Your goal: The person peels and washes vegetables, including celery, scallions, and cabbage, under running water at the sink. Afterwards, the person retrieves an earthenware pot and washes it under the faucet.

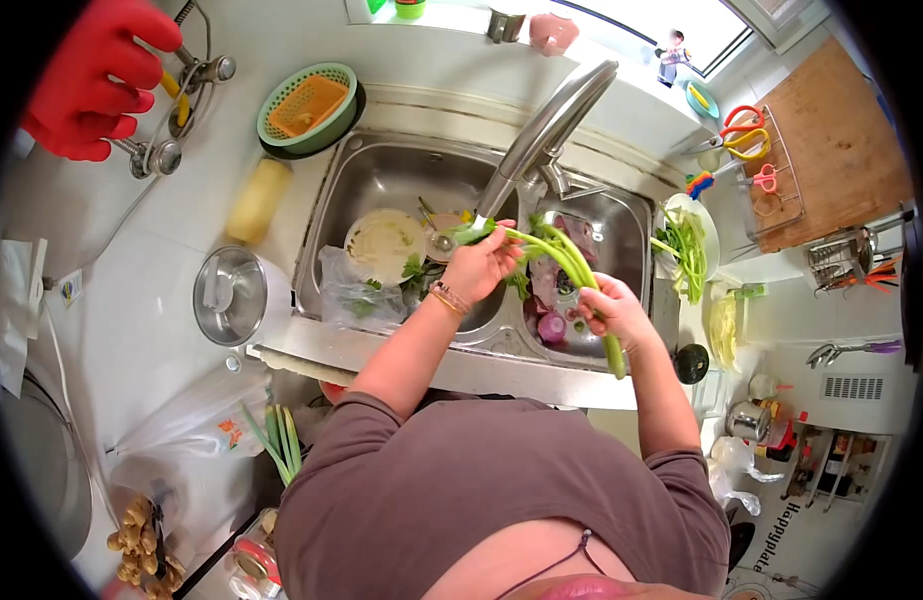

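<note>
Celery: a few long green stalks (572,255), held between both hands; they arch over the right basin (627,232), leafy end toward the faucet (537,145), thick end pointing down past the right hand.
Left hand (485,265): fingers drawn in on the thin, leafy end of the celery, just beside the spout; 1 wrist, with a bracelet (449,297), above the left basin.
Right hand (612,308): closed around the celery near its thick end, over the right side of the right basin.
Faucet: bent over the sink, its spout low between the 2 basins; whether water runs, I cannot tell.
Left basin (382,172): 1 plate (382,240) lying in it, with a clear bag (352,295) and loose leaves (414,268) near it.
Right basin: 1 purple onion (552,327) near its front, below the celery; other contents partly hidden by the stalks.
Left counter: a green colander (334,122) with an orange basket (307,105) inside; nearer the body, a metal pot (227,295).
Right counter: a white dish (712,232) with more stalks (690,255) on it; a cabbage (723,332) just beyond, toward the body.
Right wall: a wooden board (837,150) and 3 scissors, with red (745,118), yellow (752,146) and pink (766,179) handles.
Upper left: a red glove (97,80), hanging near the pipes.
</note>
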Motion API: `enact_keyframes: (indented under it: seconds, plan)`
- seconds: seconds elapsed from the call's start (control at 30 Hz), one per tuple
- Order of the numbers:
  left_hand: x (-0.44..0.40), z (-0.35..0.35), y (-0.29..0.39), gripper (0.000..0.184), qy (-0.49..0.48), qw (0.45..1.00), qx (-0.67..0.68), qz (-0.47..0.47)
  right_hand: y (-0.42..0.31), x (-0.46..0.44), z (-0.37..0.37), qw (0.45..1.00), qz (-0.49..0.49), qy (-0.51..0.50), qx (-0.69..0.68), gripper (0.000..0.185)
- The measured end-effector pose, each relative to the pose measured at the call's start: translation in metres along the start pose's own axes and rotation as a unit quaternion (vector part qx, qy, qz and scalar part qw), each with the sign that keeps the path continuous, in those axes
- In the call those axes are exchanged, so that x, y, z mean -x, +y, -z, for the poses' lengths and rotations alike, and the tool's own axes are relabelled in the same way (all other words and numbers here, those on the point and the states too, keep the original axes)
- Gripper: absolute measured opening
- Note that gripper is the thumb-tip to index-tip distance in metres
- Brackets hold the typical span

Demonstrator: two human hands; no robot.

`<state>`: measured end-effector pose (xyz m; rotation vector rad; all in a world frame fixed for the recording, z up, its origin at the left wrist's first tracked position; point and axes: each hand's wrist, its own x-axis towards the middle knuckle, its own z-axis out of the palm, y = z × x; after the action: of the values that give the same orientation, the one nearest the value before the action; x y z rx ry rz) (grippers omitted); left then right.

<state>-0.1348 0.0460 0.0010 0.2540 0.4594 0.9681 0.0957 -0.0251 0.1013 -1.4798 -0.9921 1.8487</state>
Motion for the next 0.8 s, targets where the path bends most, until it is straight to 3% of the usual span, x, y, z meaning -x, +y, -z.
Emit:
enact_keyframes:
  seconds: [0.07, 0.2, 0.3, 0.4, 0.43, 0.5, 0.53, 0.57, 0.63, 0.67, 0.77, 0.8]
  plan:
    - [-0.005, 0.009, 0.002, 0.014, 0.032, 0.998, -0.014, -0.051, 0.000, -0.005, -0.010, 1.000, 0.009, 0.006, -0.014, 0.010]
    - [0.006, 0.031, 0.022, 0.009, 0.060, 0.987, -0.149, -0.002, 0.001, -0.012, -0.006, 1.000, 0.023, 0.018, 0.000, 0.009]
    - [0.011, 0.032, 0.028, 0.009, 0.035, 0.973, -0.227, -0.015, -0.001, -0.011, -0.007, 0.999, 0.007, 0.029, 0.012, 0.008]
    - [0.011, 0.034, 0.028, 0.016, 0.091, 0.904, -0.417, -0.013, 0.004, -0.012, -0.007, 0.999, 0.003, 0.017, 0.034, 0.012]
    - [0.010, 0.033, 0.026, 0.016, 0.120, 0.820, -0.554, -0.073, 0.004, -0.012, -0.009, 0.998, -0.004, 0.011, 0.064, 0.013]
    - [0.007, 0.031, 0.018, 0.019, 0.166, 0.582, -0.774, -0.185, 0.001, -0.011, -0.021, 0.992, -0.016, 0.000, 0.121, 0.015]
    - [0.004, 0.043, 0.015, 0.020, 0.202, 0.528, -0.786, -0.250, -0.005, -0.005, -0.030, 0.994, -0.005, 0.022, 0.107, 0.018]
    - [0.000, 0.066, 0.020, 0.025, 0.229, 0.539, -0.772, -0.247, -0.010, -0.002, -0.033, 0.992, 0.006, 0.022, 0.122, 0.018]
    - [0.005, 0.086, 0.026, 0.032, 0.207, 0.604, -0.764, -0.094, -0.020, 0.001, -0.032, 0.988, 0.026, 0.027, 0.151, 0.019]
    - [0.001, 0.091, 0.022, 0.048, 0.146, 0.585, -0.795, 0.071, -0.008, -0.012, -0.027, 0.981, 0.054, 0.016, 0.186, 0.021]
    - [0.010, 0.099, -0.011, 0.069, 0.040, 0.573, -0.818, -0.003, 0.007, -0.044, -0.050, 0.932, 0.184, 0.048, 0.310, 0.024]
    - [0.023, 0.061, 0.003, 0.071, 0.015, 0.702, -0.708, 0.073, 0.008, -0.057, -0.055, 0.885, 0.216, 0.058, 0.408, 0.024]
